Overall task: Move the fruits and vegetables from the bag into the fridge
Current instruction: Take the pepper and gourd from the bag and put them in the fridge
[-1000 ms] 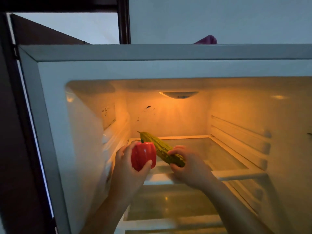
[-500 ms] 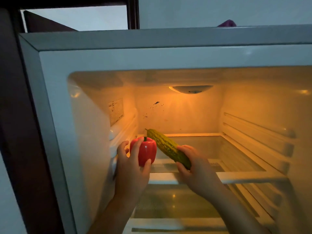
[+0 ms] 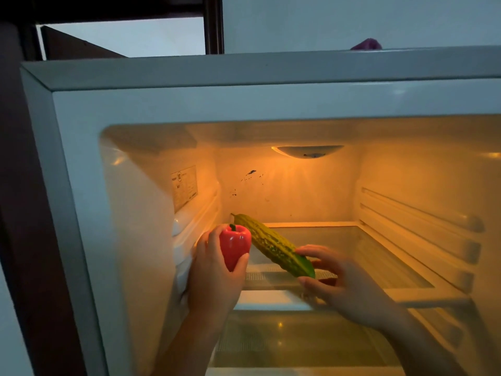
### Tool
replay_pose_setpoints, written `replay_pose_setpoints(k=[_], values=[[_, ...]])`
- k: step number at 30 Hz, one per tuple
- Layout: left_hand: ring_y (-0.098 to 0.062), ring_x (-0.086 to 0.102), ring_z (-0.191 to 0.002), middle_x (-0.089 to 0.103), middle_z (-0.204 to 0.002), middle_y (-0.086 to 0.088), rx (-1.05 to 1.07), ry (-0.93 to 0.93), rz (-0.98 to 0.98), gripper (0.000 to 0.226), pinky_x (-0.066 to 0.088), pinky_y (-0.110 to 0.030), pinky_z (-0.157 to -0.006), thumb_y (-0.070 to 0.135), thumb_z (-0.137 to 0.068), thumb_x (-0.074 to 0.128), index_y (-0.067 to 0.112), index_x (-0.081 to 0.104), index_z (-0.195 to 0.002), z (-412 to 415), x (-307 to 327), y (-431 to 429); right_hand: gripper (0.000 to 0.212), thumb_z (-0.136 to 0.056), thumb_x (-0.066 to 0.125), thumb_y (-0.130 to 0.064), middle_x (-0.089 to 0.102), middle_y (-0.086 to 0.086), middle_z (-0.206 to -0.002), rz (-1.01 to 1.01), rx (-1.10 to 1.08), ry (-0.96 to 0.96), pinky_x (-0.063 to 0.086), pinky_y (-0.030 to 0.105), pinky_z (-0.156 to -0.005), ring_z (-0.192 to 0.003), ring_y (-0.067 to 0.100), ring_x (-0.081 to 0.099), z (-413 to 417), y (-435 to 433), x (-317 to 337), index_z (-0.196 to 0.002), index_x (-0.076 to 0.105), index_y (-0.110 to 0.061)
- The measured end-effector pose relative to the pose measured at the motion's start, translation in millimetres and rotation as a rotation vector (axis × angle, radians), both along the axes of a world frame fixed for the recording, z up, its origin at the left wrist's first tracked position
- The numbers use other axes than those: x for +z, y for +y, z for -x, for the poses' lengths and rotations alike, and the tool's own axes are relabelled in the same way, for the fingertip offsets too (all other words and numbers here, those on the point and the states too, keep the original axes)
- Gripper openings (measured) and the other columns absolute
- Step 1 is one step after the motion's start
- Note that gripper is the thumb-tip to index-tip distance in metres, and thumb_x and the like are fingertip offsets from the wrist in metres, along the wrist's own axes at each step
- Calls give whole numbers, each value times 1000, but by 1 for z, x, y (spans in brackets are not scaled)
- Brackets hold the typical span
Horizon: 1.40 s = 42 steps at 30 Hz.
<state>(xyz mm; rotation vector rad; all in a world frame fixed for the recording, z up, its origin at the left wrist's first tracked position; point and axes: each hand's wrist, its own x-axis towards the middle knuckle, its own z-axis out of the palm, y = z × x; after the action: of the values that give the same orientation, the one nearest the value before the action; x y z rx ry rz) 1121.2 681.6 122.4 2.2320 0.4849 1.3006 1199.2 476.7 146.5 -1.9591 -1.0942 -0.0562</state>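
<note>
One wide-angle camera rides on my head, facing forward and a little down, straight into the open fridge (image 3: 81, 185). It is close: the fridge's frame fills almost the whole picture, with a strip of wall (image 3: 352, 17) above its top. My left grip (image 3: 214, 280) and right grip (image 3: 349, 289) reach up from the bottom edge, and the red pepper (image 3: 234, 246) and bitter gourd (image 3: 271, 245) they hold sit just below mid-picture.

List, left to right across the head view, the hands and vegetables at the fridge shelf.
Left hand → glossy red bell pepper → long bumpy green bitter gourd → right hand.
</note>
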Motion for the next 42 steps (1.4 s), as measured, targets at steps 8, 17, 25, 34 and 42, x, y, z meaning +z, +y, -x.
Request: replay_pose_setpoints(k=[8,17,25,34,42], values=[[-20,52,-104,48,-122,-2,44,-21,-11,67,50,-32,-80,34,-72,76,30,38,-127,-3,-5,2,52,-81,68,-38,45,-20,-127,42,-17,0,46,8,-76,-108,-3,48,0,24,3,-128,46,-40],[-30,41,-126,36,-141,-10,81,5,-48,73,45,-43,-95,33,-72,76,27,39,-135,-2,-7,0,50,-72,48,-65,60,-15,-118,-63,3,267,53,36,-90,-103,6,61,-19,3,-1,-119,51,-48],[-17,43,-123,44,-138,1,-56,-136,-173,62,40,-33,-97,36,-70,68,30,43,-127,25,-10,-15,24,-85,50,-46,66,-9,-103,-103,9,355,56,33,-80,-96,10,64,-16,20,-2,-106,60,-41],[10,33,-122,35,-131,30,-463,158,-241,56,36,-19,-100,54,-74,61,50,40,-125,12,9,-44,46,-86,57,-43,50,-17,-127,139,-373,-151,43,18,-86,-108,1,48,-21,-13,-8,-130,44,-37],[2,36,-122,36,-128,22,-410,205,-304,40,31,-14,-96,30,-81,67,42,54,-117,-6,5,-42,37,-89,51,-49,57,-18,-118,223,-454,-238,37,15,-77,-93,-5,42,-12,-22,-15,-124,52,-37]])
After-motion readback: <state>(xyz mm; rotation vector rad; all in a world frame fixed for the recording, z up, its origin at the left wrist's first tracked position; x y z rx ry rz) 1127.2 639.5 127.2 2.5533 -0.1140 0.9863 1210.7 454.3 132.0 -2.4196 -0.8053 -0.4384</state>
